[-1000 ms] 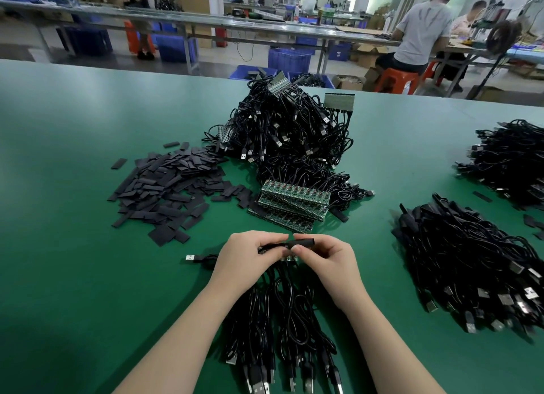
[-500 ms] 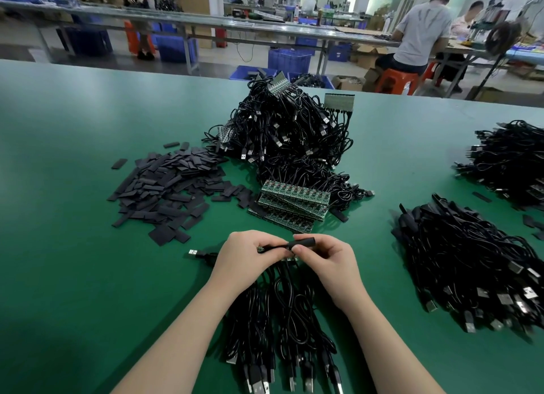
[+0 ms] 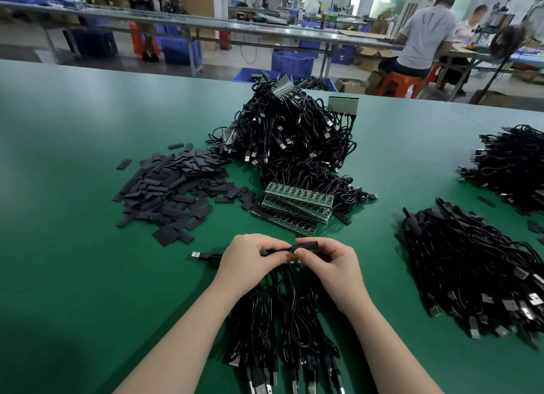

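Sleeve (image 3: 306, 244) pinched by right hand (image 3: 332, 264) fingers, long axis crosswise, mouth facing left; cable end (image 3: 272, 251) pinched by left hand (image 3: 248, 261) fingers, in line at mouth; probably next: sleeve slides leftward

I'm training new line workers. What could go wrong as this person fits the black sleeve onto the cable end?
The sleeve, pinched by the right hand, might snag on the cable end that the left hand grips and go on crooked. The cable bundle under both wrists could catch and get dragged out of order.
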`<act>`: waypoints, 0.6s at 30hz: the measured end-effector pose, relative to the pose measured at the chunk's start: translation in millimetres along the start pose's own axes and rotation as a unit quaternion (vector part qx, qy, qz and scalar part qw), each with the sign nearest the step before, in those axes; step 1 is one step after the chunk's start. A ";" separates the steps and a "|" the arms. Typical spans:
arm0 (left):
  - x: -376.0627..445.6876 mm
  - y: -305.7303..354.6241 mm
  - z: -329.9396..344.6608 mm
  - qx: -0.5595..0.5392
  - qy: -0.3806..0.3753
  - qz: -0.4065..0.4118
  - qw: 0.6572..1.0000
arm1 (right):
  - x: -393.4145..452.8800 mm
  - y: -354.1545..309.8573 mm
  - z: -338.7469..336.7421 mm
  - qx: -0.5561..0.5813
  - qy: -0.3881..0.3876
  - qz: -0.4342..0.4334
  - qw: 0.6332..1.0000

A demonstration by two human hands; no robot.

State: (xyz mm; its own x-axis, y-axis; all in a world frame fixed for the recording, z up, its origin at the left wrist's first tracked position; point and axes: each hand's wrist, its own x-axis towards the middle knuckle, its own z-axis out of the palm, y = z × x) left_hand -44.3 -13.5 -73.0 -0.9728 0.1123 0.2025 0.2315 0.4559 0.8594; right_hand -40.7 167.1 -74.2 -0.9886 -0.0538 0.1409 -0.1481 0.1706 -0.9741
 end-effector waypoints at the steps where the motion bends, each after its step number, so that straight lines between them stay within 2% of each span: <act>1: 0.0 0.0 -0.1 -0.001 0.001 0.000 1.000 | -0.3 -0.1 0.1 0.000 0.000 -0.002 1.000; 9: 0.5 1.3 0.1 0.002 -0.005 0.003 1.000 | 1.7 -0.2 0.4 -0.026 0.011 0.003 1.000; 18: 0.5 0.4 0.9 -0.011 0.011 0.005 1.000 | -0.5 -0.5 0.5 0.013 0.000 0.014 1.000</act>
State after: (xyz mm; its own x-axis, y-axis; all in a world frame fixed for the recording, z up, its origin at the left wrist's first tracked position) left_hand -44.7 -12.4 -73.0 -0.9706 0.0964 0.2205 0.2403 0.4360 0.8672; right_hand -40.1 166.6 -73.9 -0.9924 -0.0491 0.1130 -0.1190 0.1465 -0.9820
